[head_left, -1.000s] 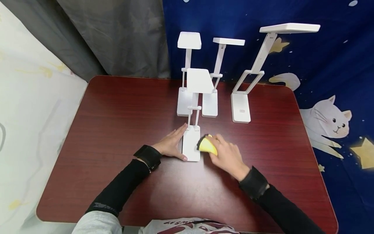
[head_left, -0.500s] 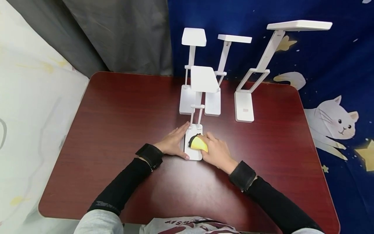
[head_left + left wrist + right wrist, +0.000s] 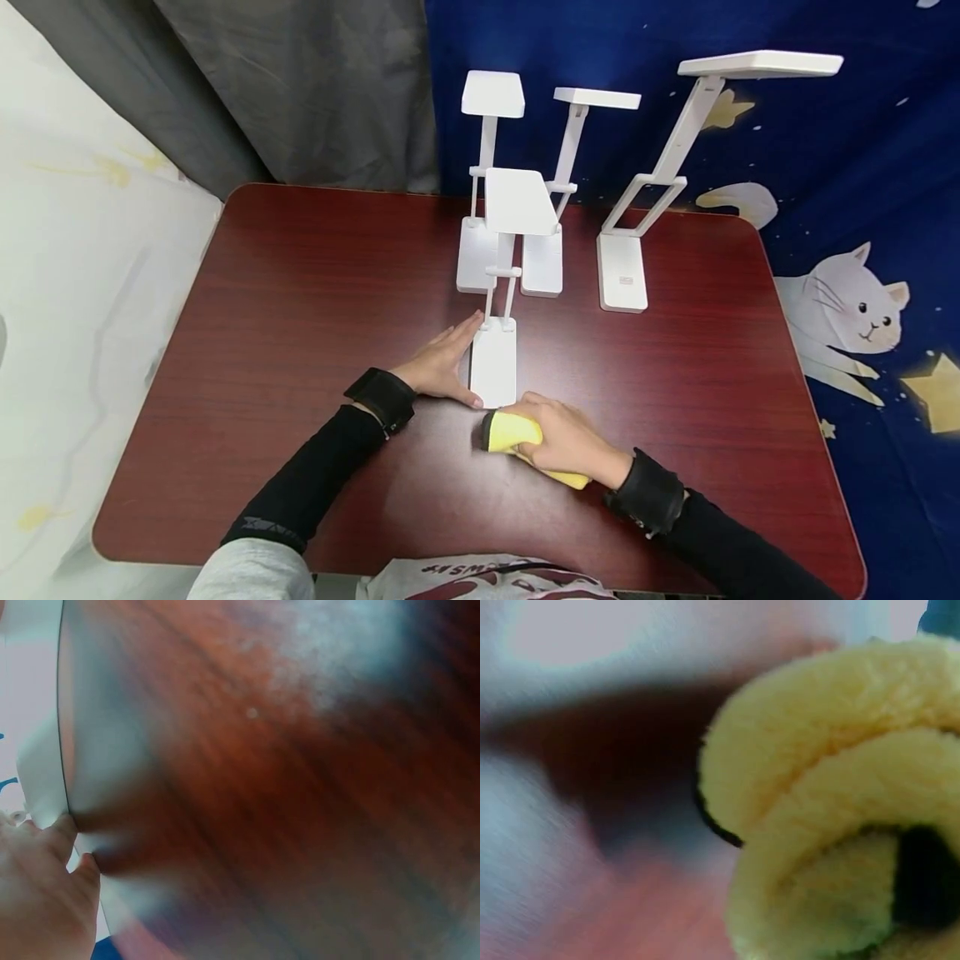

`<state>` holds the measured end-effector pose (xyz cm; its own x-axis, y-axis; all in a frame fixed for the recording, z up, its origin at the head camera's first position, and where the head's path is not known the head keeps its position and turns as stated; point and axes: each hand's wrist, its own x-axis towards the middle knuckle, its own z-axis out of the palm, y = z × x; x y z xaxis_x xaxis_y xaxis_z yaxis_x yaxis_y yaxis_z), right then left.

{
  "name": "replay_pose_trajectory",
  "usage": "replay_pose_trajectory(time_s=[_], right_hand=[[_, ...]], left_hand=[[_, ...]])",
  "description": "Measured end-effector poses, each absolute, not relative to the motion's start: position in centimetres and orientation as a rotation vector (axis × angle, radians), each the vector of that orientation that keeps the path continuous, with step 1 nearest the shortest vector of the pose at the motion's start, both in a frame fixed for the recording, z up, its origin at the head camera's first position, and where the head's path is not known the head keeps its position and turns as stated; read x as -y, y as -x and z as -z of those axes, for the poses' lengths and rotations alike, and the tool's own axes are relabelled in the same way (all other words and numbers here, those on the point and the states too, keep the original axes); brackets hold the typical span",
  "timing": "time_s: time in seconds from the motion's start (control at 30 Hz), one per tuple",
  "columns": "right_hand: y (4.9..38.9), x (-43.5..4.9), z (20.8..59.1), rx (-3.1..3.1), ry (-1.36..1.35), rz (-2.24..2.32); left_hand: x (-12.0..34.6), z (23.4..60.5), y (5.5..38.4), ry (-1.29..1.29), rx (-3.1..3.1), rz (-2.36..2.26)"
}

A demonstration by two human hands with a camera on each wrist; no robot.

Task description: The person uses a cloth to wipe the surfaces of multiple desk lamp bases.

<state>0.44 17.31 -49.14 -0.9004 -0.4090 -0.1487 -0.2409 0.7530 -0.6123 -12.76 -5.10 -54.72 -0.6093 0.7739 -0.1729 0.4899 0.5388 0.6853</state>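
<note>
A white folding desk lamp (image 3: pixel 493 362) stands near the middle of the table, its flat head raised on a jointed arm. My left hand (image 3: pixel 438 367) rests against the left side of the lamp's base, thumb at the front corner and straight fingers spread toward the hinge. In the left wrist view, those fingertips (image 3: pixel 64 825) touch the white edge. Just in front of the base, my right hand (image 3: pixel 566 437) grips a folded yellow cleaning cloth (image 3: pixel 513 431) with dark edging. The right wrist view shows the cloth's fluffy folds (image 3: pixel 802 772) close up.
Behind the lamp stand more white desk lamps: one at the back left (image 3: pixel 476 254), one beside it (image 3: pixel 542 262) and a taller one (image 3: pixel 622 275) to the right. The reddish-brown table (image 3: pixel 300 292) backs onto a grey curtain (image 3: pixel 315 92) and a blue cloth (image 3: pixel 825 167).
My right hand moved the yellow cloth from the right of the lamp base onto its top, then forward off its near edge toward me. My left hand stayed at the base.
</note>
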Motion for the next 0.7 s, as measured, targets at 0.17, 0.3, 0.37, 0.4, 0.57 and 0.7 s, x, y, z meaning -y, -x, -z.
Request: replay_pose_trajectory(time_s=[0.17, 0.3, 0.37, 0.4, 0.57, 0.7], right_hand=[[3.2, -16.4, 48.7, -2.788, 0.478, 0.928], [6.1, -15.0, 49.6, -2.940, 0.495, 0.676], [6.8, -14.4, 50.1, -2.984, 0.494, 0.545], [6.9, -14.2, 50.3, -2.997, 0.494, 0.505], [6.4, -13.9, 50.3, -3.003, 0.513, 0.485], [5.3, -14.1, 50.2, -3.009, 0.585, 0.467]], left_hand=[[5.2, 54.8, 12.7, -1.039, -2.320, -0.862], [5.2, 54.9, 12.5, -1.003, -2.298, -0.889], [5.2, 55.0, 12.5, -0.990, -2.288, -0.897], [5.2, 55.0, 12.5, -0.986, -2.282, -0.905], [5.4, 54.8, 12.5, -0.992, -2.286, -0.892], [5.4, 54.6, 12.6, -1.010, -2.291, -0.856]])
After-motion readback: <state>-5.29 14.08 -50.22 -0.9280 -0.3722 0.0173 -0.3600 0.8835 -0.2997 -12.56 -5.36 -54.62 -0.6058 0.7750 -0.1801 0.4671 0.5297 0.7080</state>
